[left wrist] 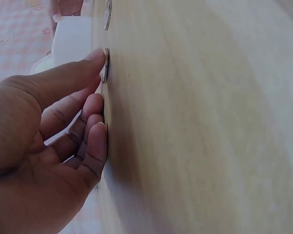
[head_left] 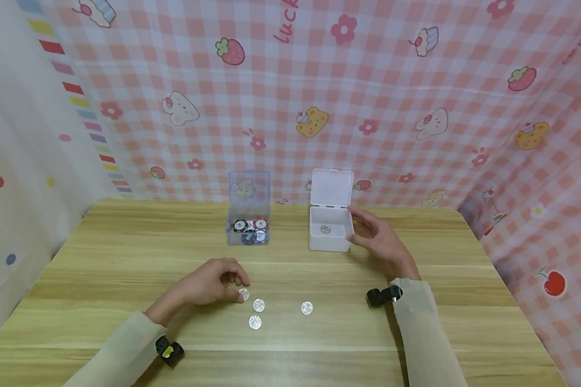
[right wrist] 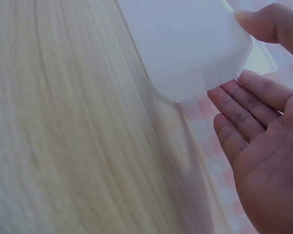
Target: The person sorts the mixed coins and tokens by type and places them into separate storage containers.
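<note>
Beside a silver coin (head_left: 243, 294) on the table, my left hand (head_left: 200, 282) has its thumb and bent fingers around the coin's edges. In the left wrist view the thumb tip touches a coin (left wrist: 106, 57) lying flat; a firm pinch is not visible. My right hand (head_left: 382, 242) holds the right side of an open white box (head_left: 329, 244), thumb near the front corner and fingers toward the back. In the right wrist view, the thumb and fingertips meet the box (right wrist: 185, 48). One coin (head_left: 325, 229) lies inside it.
More silver coins lie on the wooden table, one (head_left: 259, 305) and another (head_left: 255, 322) near the left hand, a third (head_left: 307, 308) farther right. A clear box (head_left: 248, 209) with its lid up holds several poker chips (head_left: 250, 226). A checked cloth (head_left: 281, 91) hangs behind.
</note>
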`<state>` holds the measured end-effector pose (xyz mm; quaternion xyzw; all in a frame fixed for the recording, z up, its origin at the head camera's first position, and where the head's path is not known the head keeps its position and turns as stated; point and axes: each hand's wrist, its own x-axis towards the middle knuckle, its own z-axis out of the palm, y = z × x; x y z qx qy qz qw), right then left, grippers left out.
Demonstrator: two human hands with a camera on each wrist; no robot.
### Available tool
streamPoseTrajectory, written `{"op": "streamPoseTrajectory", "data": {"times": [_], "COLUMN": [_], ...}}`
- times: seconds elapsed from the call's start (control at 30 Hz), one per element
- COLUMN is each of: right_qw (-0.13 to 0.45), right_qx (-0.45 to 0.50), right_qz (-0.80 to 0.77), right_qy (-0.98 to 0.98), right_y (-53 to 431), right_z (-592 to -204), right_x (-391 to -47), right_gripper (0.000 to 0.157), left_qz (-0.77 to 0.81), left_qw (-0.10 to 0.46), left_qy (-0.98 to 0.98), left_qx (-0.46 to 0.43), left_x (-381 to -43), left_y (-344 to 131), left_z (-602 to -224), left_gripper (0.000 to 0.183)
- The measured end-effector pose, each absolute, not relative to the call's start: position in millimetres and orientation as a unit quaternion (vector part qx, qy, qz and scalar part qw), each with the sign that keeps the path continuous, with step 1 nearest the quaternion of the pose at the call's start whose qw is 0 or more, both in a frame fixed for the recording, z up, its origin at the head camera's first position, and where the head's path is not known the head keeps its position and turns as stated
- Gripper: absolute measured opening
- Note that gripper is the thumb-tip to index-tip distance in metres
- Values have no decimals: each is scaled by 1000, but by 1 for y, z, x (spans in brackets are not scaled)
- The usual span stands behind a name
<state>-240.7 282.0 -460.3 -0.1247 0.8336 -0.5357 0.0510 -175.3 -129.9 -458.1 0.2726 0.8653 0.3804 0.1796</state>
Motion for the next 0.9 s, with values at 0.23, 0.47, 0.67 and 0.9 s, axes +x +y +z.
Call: {"op": "streamPoseTrajectory", "data": {"times": [0.23,0.47,0.67,0.9], "right_qw": [49,55,66,74], "right_qx": [-129,-119,-118,-115], "right_qz": [-533,-536,-544,-542], "right_qy": [835,834,828,829], "right_y": [283,283,278,273], "right_z": [-459,-459,-445,-436], "right_x": [-241,-242,-235,-227], "right_gripper": [69,67,68,68], "left_qz": [364,366,377,395], "left_qw": [162,164,165,177], "left_qy": [874,874,873,870], "left_qx": [279,273,262,236], "left_x": [-176,-178,-176,-176], "left_y": [-126,-124,-124,-126], "left_z": [-459,-459,-458,-459], "left_gripper": [14,15,15,15]}}
